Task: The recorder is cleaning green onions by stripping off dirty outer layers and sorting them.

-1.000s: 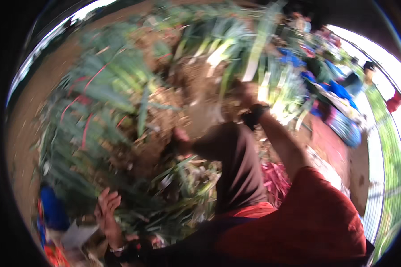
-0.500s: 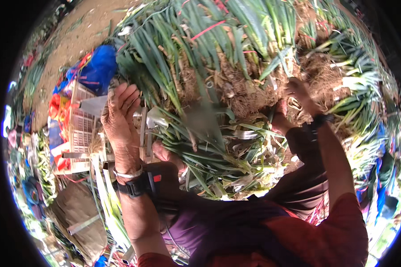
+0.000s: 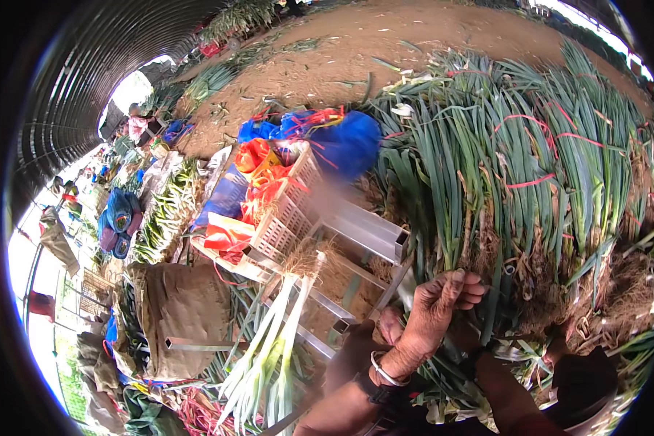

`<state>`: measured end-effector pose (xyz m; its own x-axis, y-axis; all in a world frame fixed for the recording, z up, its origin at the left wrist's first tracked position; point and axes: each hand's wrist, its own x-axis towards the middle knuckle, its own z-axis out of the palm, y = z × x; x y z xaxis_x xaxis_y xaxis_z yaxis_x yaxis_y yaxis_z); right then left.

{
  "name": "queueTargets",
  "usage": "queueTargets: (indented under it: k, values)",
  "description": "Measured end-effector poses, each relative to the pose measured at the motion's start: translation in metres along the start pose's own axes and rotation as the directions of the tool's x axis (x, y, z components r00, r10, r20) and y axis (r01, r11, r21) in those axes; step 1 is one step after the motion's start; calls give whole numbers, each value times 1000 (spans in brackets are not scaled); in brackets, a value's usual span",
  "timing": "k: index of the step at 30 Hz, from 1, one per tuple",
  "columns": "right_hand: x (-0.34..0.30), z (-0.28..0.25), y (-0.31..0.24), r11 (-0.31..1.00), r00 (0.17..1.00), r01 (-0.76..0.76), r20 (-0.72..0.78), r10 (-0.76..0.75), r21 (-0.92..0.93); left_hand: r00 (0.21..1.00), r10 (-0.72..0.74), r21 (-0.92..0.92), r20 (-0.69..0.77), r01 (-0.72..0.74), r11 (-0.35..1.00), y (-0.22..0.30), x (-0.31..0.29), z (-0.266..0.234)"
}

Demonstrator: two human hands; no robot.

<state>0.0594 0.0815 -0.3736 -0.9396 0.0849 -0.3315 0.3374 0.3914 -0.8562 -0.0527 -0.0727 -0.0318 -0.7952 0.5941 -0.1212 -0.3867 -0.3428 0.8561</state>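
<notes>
My left hand [image 3: 443,305], with a white bracelet and a black watch at its wrist, is raised in front of the leeks. Its thumb presses against curled fingers; anything between them is too small to make out. My right hand [image 3: 463,337] is low and in shadow just behind the left wrist, its fingers hidden. Beyond both hands lie long green leeks [image 3: 479,167] with brown, soil-covered roots, some bound with pink ties. Cleaned leeks [image 3: 272,356] with white stalks rest on a metal frame [image 3: 370,229] to the left, roots pointing away from me.
A pale plastic crate [image 3: 298,207] holds orange and red bags [image 3: 258,189]. A blue bag [image 3: 345,145] sits behind it. Brown sacking [image 3: 182,320] lies at left, above pink ties [image 3: 203,414]. Bare soil [image 3: 327,62] stretches beyond. A person [image 3: 139,123] is far off at left.
The view has swung left, bringing the crate and metal frame toward the middle. My left hand's outstretched fingers have curled in. My right hand has left the leek roots and come close to the left.
</notes>
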Motion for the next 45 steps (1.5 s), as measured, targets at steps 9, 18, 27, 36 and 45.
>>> queueTargets:
  k: [9, 18, 27, 36, 45]
  values:
    - [1, -10, 14, 999, 999, -14, -36, 15, 33, 983, 36, -141, 182, -10, 990, -7, 3, 24]
    - [-2, -17, 33, 985, 995, 90, -62, -82, 147, 996, 51, -70, 74, -46, 996, -15, 5, 18]
    - [-12, -9, 11, 996, 996, 27, -86, -20, 84, 985, -19, -76, 171, 33, 997, -19, -13, 34]
    - [-25, 17, 14, 997, 996, -45, -71, 49, 70, 973, -113, -87, 202, 133, 987, -10, -12, 34]
    - [-39, 6, 5, 984, 989, -74, -112, 93, 164, 979, -84, -54, 184, 95, 994, -14, -10, 22]
